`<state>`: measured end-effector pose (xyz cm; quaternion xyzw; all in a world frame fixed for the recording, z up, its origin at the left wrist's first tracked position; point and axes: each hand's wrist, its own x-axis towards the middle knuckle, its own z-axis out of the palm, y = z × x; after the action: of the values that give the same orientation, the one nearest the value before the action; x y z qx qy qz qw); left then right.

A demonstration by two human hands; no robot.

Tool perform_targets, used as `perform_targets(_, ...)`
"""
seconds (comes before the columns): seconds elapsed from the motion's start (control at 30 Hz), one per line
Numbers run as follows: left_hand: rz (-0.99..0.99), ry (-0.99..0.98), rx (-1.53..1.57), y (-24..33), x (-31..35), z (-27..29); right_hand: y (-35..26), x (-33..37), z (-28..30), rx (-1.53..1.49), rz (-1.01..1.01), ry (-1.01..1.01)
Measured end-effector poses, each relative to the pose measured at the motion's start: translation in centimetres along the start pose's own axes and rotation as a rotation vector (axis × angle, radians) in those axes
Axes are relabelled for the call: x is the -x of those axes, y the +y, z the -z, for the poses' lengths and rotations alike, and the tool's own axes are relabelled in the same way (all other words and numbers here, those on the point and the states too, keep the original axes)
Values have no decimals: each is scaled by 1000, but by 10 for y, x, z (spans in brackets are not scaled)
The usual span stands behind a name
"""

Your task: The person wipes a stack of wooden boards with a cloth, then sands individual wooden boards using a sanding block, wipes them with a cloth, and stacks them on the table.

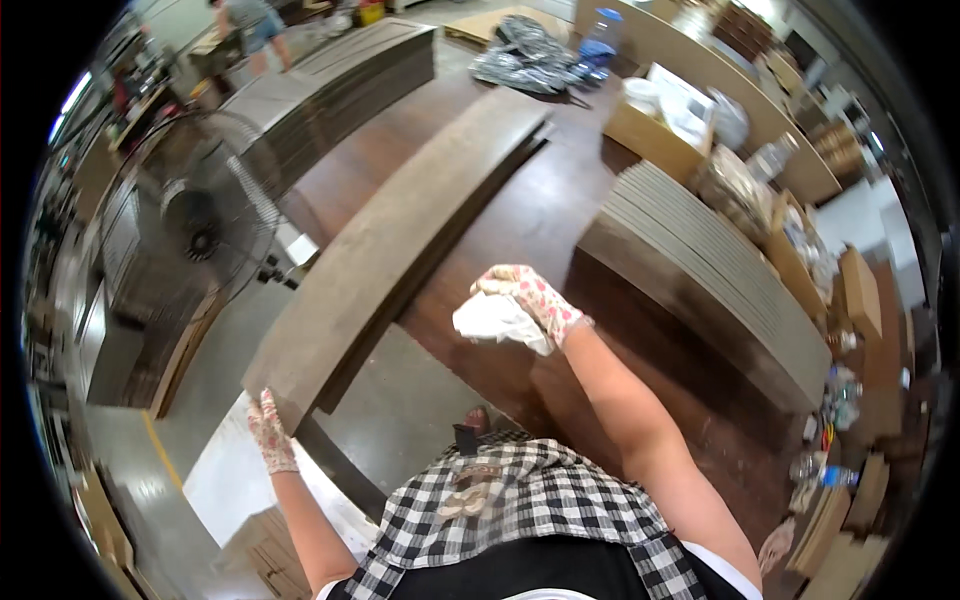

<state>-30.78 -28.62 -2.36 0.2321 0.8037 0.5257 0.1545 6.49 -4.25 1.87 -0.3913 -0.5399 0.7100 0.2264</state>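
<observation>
A long grey-brown board lies diagonally in front of me on top of another dark board. My left hand, in a white glove with a reddish flower pattern, touches the board's near left end, fingers stretched out along its edge. My right hand, in a matching glove, is closed round a crumpled white cloth. The cloth hangs to the right of the board, apart from it, above the dark brown surface. Part of the cloth is hidden under my fingers.
A stack of grey boards stands on the right, with open cardboard boxes behind it. On the left is a large fan. More stacked boards, dark plastic wrapping and a water jug lie farther off. Another person is at the far left.
</observation>
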Motion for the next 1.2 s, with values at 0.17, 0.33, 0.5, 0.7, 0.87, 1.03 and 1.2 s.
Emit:
perform_targets(0.17, -710, 244, -527, 96, 8, -54, 31, 131, 56, 79, -21, 326)
perform_targets(0.33, -647, -476, 148, 138, 54, -214, 116, 251, 115, -578, 224, 905)
perform_targets(0.5, -374, -901, 371, 159, 119, -355, 209, 397, 225, -1102, 523, 1145)
perform_targets(0.7, -320, -906, 273, 160, 128, -430, 137, 460, 259, -227, 118, 1769)
perform_targets(0.87, -243, -869, 287, 187, 155, -433, 182, 483, 316, -218, 367, 1693)
perform_targets(1.03, -432, -747, 165, 190, 160, -395, 158, 495, 293, -390, 559, 1644)
perform_targets(1.2, -535, -737, -141, 177, 141, -345, 178, 545, 252, -218, 252, 1746)
